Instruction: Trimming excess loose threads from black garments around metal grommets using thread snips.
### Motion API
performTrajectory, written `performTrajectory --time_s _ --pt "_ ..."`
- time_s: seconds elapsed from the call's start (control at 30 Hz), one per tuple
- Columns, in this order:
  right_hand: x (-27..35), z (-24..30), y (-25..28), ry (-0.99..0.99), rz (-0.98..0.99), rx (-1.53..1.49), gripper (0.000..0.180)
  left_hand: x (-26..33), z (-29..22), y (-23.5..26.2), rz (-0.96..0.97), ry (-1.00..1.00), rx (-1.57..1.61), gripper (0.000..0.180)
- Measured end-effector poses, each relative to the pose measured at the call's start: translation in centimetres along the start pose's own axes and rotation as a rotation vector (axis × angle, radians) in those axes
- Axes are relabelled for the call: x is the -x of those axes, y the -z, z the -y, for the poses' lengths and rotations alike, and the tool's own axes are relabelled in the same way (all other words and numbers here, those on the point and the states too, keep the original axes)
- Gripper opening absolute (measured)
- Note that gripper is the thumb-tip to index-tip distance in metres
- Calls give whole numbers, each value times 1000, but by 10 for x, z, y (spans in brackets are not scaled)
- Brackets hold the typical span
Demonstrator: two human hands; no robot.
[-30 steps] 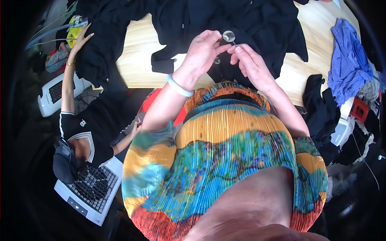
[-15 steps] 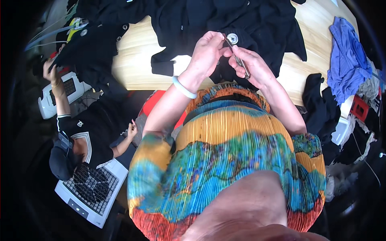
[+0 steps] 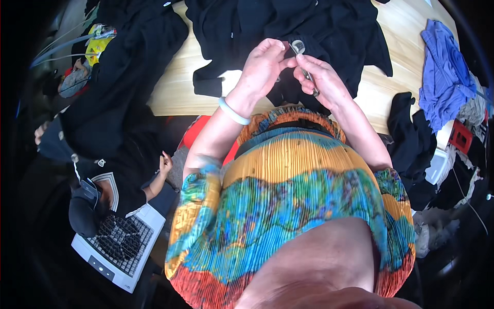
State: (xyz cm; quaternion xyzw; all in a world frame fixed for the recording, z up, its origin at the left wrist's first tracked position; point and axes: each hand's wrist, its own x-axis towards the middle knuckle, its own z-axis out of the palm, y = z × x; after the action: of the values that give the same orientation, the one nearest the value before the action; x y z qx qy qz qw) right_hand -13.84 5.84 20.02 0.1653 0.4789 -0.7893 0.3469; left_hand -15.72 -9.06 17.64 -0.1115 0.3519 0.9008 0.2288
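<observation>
Over the near side of the table, a black garment (image 3: 339, 31) with a round white button (image 3: 298, 47) lies below my hands. My left hand (image 3: 261, 66) is closed in a pinch just left of the button, at the cloth's edge; what is between the fingertips is too small to make out. My right hand (image 3: 327, 85) is wrapped round a slim metal tool (image 3: 307, 76), which looks like small thread snips. Its upper end reaches the button beside my left fingertips. A pale bracelet circles my left wrist.
A pale wooden table (image 3: 175, 77) carries more black clothing. At the right edge is a blue-violet cloth (image 3: 445, 77), near a red box (image 3: 460, 138). To my left a co-worker (image 3: 110, 180) handles a large black garment (image 3: 92, 123). A white fan-like appliance (image 3: 116, 252) stands behind them.
My hands stay almost in place, with the tool's tip shifted slightly over the button. The co-worker has pulled the black garment off the table's left side, toward themselves.
</observation>
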Motion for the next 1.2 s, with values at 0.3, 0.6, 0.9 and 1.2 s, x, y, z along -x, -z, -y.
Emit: performTrajectory --time_s 0.3,0.6,0.9,1.2 --pt "-13 19 15 536 -214 760 35 -14 -28 6 36 162 92 11" --pt "-11 45 33 447 -260 222 28 -24 -5 32 176 120 -743 40" --pt "-14 42 46 362 -284 132 31 -11 7 26 230 165 -839 43" --pt "-9 28 59 404 -398 357 36 -5 20 18 197 189 -280 42"
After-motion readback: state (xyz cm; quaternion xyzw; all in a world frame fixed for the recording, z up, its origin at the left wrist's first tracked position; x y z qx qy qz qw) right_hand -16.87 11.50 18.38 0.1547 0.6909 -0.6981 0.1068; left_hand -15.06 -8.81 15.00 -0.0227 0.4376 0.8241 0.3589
